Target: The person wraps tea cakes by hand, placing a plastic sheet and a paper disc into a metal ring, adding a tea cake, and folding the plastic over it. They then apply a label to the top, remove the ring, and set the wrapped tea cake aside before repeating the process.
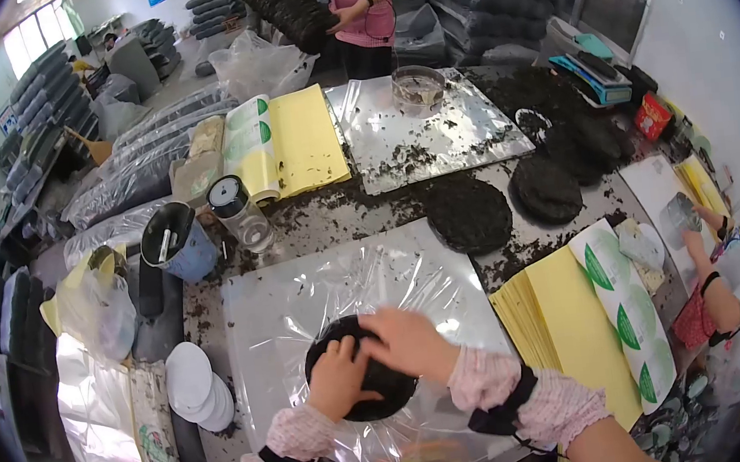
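Note:
A dark round cake of what looks like pressed leaves (391, 393) lies on clear plastic film (305, 302) over a pale board in front of me. My left hand (339, 379) rests on the cake's left part, its fingers apart and its thumb stretched along the near side. Over the upper right of the cake is my right hand (408, 341), its fingers smeared by motion. Part of the cake is hidden under both hands. Two more dark cakes, one (468, 213) and another (545, 189), lie beyond the board among loose crumbs.
Yellow paper sheets (573, 326) and green-printed labels (627, 320) lie at right. White discs (198, 387), a blue bucket (180, 248) and a glass jar (246, 222) stand at left. One person (363, 13) holds a long dark roll across the table; another person (714, 283) works at right.

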### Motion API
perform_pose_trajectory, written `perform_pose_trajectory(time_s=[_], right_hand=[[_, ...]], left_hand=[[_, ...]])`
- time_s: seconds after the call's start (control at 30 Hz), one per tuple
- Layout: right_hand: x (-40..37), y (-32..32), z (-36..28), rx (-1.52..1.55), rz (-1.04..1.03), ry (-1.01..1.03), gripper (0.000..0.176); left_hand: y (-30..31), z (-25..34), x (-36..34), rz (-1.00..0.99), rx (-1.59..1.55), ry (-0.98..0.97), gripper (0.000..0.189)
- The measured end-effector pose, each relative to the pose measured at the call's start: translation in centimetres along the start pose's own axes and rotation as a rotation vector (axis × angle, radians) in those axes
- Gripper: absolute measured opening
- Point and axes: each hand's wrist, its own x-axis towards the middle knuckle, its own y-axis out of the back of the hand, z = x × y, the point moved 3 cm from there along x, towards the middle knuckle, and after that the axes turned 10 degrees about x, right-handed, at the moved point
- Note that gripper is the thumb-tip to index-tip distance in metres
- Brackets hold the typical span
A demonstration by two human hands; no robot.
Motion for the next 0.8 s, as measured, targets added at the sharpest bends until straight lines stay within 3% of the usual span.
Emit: perform_pose_trajectory(time_s=[0.03,0.1,0.17,0.27,0.37,0.47,0.53,0.6,0.67,0.77,0.8], right_hand=[[1.8,1.0,0.8,-0.034,0.349,0.17,0.051],[7.6,3.9,2.1,-0.179,0.562,0.065,0.041],[14.0,2.8,6.1,-0.353,0.136,-0.196,0.036],[18.8,1.4,4.5,0.149,-0.134,0.12,0.046],[18.1,2.1,3.6,0.284,-0.018,0.226,0.056],[16.9,1.0,4.2,0.174,0.157,0.042,0.054],[18.2,0.0,1.6,0.074,-0.303,0.118,0.057],[20.5,-4.1,0.5,-0.091,-0.291,0.182,0.051],[23.1,-5.7,-2.4,-0.032,-0.082,0.144,0.038],[21.4,-0.6,-1.0,0.4,0.1,0.158,0.027],[20.4,1.8,1.4,0.56,0.336,0.19,0.024]], left_hand=[[0.5,0.7,0.2,-0.043,0.077,0.023,0.1],[0.4,0.5,0.5,-0.01,0.053,0.008,0.102],[0.7,0.4,0.5,0.004,0.044,-0.005,0.103],[0.6,0.4,0.5,0.0,0.064,-0.017,0.102],[0.6,0.2,0.7,-0.016,0.015,-0.01,0.101],[0.2,-0.1,1.0,-0.032,0.015,-0.014,0.099],[0.1,0.1,0.7,-0.015,0.061,-0.043,0.098],[-1.7,-0.4,0.4,-0.021,0.078,-0.08,0.092],[-2.9,-0.7,0.0,0.016,0.05,-0.115,0.088],[-0.6,0.0,0.2,-0.033,0.042,-0.018,0.096],[0.1,0.1,0.3,-0.018,0.029,0.01,0.098]])
